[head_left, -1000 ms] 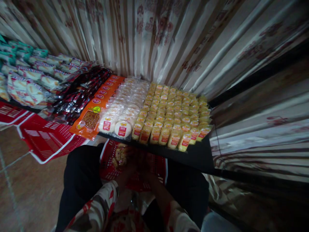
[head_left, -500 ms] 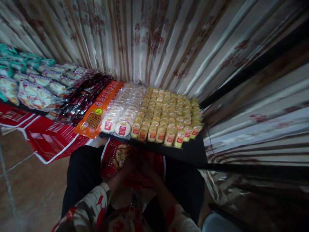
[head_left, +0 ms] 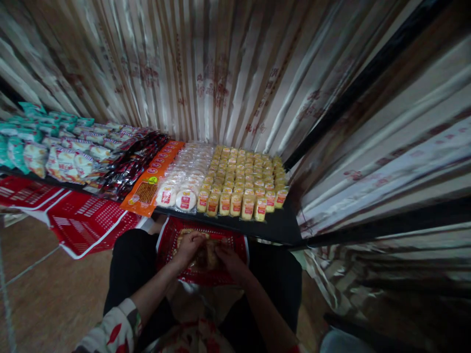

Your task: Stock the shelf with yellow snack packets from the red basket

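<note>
A red plastic basket (head_left: 238,239) rests between my knees, under the table's front edge. Tan wrapped snacks lie inside, dim and partly covered by my hands. Over the basket my left hand (head_left: 190,246) is closed, its fingers pinched together. My right hand (head_left: 228,258) faces it from the right, also closed. A tan snack packet (head_left: 211,256) shows between the two hands and seems gripped by both; its print is too dark to read. Just ahead, on the black table (head_left: 274,226), stand rows of yellow wrapped snacks (head_left: 235,203) beside round white wrapped crackers (head_left: 185,200).
Left of the crackers lie an orange snack bag (head_left: 149,181), dark red packets (head_left: 138,162), white packets (head_left: 79,162) and green packets (head_left: 31,125). More red baskets (head_left: 86,220) stand below on the left. A patterned curtain (head_left: 206,73) hangs behind, with a black bar (head_left: 342,110) at right.
Both hands have come up from deep in the basket and show more clearly, with a tan packet between them. The view has shifted, so the table sits a little further left.
</note>
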`<state>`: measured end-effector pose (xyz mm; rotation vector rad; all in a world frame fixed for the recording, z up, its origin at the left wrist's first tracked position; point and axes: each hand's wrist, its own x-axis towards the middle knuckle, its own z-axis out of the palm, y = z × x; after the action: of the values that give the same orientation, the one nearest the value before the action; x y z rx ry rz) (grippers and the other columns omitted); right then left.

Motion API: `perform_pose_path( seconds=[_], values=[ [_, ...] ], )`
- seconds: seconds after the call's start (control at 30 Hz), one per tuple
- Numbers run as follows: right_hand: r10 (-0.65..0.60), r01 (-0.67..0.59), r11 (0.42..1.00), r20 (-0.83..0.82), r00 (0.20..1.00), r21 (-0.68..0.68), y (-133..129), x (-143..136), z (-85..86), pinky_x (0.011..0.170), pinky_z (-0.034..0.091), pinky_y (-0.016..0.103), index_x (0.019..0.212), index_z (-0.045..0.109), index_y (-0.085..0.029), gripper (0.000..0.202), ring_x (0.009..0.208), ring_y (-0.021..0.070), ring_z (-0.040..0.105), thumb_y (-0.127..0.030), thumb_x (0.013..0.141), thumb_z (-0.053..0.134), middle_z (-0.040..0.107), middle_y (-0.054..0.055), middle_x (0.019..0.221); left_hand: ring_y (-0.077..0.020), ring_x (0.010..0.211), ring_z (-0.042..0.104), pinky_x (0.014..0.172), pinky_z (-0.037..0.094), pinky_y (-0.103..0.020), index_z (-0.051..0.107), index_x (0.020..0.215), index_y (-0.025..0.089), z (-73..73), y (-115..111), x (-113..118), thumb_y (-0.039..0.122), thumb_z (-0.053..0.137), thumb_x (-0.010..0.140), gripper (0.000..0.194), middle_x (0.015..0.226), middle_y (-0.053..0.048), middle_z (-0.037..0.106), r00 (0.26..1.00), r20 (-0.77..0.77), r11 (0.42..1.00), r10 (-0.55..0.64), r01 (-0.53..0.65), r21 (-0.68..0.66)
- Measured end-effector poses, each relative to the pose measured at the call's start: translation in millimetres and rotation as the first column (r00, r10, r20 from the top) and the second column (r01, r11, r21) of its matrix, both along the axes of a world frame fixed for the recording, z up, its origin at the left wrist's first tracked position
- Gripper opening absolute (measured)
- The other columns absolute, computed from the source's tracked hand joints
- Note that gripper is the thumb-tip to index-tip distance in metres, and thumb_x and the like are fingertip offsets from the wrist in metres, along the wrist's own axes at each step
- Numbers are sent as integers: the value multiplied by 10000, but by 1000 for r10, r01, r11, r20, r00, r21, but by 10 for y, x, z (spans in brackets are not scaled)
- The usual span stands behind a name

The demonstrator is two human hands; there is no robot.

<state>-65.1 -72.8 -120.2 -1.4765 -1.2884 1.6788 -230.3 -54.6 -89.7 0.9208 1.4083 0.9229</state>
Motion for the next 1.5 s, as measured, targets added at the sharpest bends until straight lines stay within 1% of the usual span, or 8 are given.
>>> perform_pose_path(
  seconds=[0.17,0.33,0.6,0.8,1.03,1.17,1.3,1.5],
  values=[
    [-125,82,982,-261,957,-169,-86,194,353,859,482,401,1003,663,-185,582,933,246,642,-637,637,648,699,75,978,-142,664,549,634,426,-242,642,723,156,241,-86,132,348,604,606,228,685,-7,624,995,78,995,-58,51,88],
    [-214,189,975,-255,943,-117,-165,337,681,855,477,390,979,674,-203,538,986,262,613,-589,606,707,684,66,1038,-149,737,585,693,448,-246,651,789,157,476,-161,243,256,597,653,176,779,-28,656,991,85,984,-106,92,155],
    [-189,169,982,-356,915,-86,-240,377,1083,778,493,347,1011,640,-169,522,883,230,646,-581,691,645,691,84,976,-133,793,560,734,470,-264,656,979,180,564,-198,401,93,496,701,332,924,-46,564,947,-235,853,-221,305,424],
    [-375,340,927,-328,867,-159,-219,420,1118,583,502,260,979,633,-224,435,727,170,654,-519,664,688,695,53,909,-131,781,543,767,471,-285,649,996,196,522,-169,462,127,529,721,308,898,-29,542,926,-303,835,-226,344,430],
    [-403,353,915,-432,807,-195,-217,460,1140,616,479,209,982,598,-172,460,669,112,637,-394,618,769,688,44,778,-131,705,503,680,438,-259,644,899,164,632,-117,520,248,554,736,204,772,-10,517,909,-297,841,-294,393,371],
    [-308,296,951,-331,892,-89,-190,490,1216,483,390,171,1023,589,-173,518,539,70,559,-499,644,723,639,-3,693,-131,681,480,656,416,-256,643,811,157,725,-71,587,320,543,733,207,733,-7,509,921,-253,868,-297,371,330],
    [-263,272,961,-148,953,46,-134,543,1230,390,273,185,925,603,-158,546,394,55,414,-634,658,619,519,-58,530,-125,645,494,595,429,-248,606,738,161,834,-14,656,392,546,690,244,706,6,510,936,-35,912,-350,349,215],
    [-296,236,925,175,939,297,-86,639,1140,493,404,251,879,620,-178,421,488,117,487,-566,747,524,538,-23,561,-145,663,581,614,478,-269,535,715,159,867,78,801,416,576,640,270,687,-3,593,911,234,940,-340,332,75]
  ],
)
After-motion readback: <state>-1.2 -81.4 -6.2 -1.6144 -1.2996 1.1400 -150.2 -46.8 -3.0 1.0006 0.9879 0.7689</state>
